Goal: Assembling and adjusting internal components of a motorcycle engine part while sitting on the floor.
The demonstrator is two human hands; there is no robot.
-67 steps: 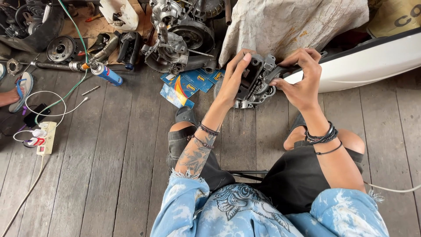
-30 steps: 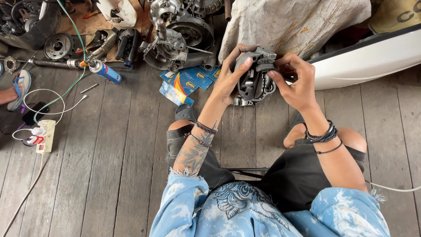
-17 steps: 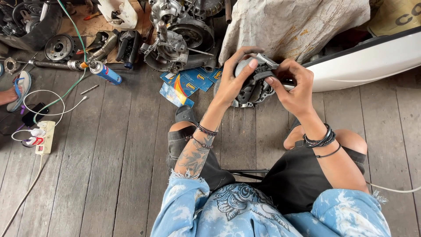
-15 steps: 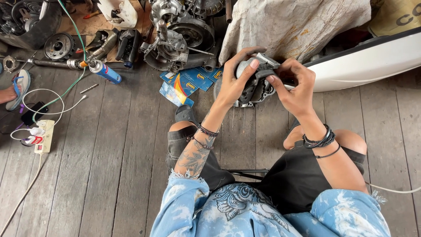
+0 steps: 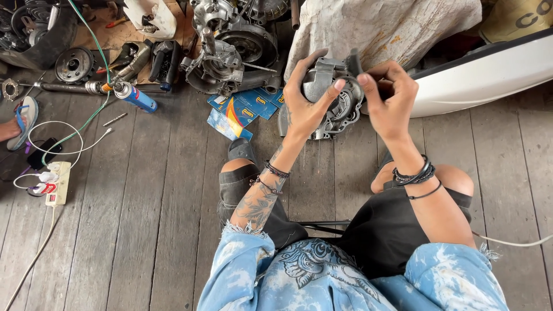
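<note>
Seen from above: left hand (image 5: 304,103) gripping a grey metal engine cover (image 5: 337,101) at twelve o'clock – right hand (image 5: 390,99) pinching its edge; inspection apparently mid-way, nothing fitted yet.

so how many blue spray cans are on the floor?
1. The blue spray can lies on its side on the wooden floor, upper left, well apart from both hands. Clutter at the top edge could hide more.

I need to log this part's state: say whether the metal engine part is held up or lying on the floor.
Held up. The left hand and right hand grip the engine part above the plank floor; nothing supports it below.
</note>
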